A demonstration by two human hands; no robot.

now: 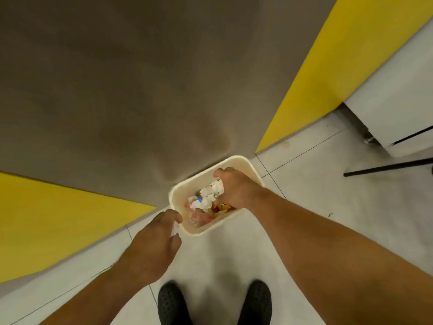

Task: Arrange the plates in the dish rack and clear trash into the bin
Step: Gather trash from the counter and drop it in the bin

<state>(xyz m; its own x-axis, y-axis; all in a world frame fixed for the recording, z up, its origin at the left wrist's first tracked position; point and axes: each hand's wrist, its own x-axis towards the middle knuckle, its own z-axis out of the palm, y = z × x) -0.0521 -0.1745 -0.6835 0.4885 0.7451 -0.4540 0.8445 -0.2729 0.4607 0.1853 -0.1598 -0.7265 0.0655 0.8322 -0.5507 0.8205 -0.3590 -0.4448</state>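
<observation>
Head view, the only one. Bin (210,228) stands on the floor (304,207), far side against the brown wall (140,90), between two yellow panels. Right hand (236,191) is over the bin's far right corner, inside the rim line, fingers curled round a white paper wad (217,187): a clenched grasp, wad not yet dropped. Below it lies trash (201,202): more crumpled white paper, orange scraps, something pink (too blurred to name). Left hand (157,238) hovers just outside the near left corner, fingers curled; a pale sliver shows between thumb and fingers, and I cannot tell whether it holds anything or whether that is floor. Shoes (173,301) stand close to the near wall. A black rod (386,167) lies well off to the right. No plates or rack in view. Judged step: dumping the wad. Risks: the wad sits near the far rim, so a release with any outward flick could send it over the edge onto the floor by the wall; the bin looks light, and a knock from the left hand or a shoe could shift or tip it; paper may cling to the fingers and come back out.
</observation>
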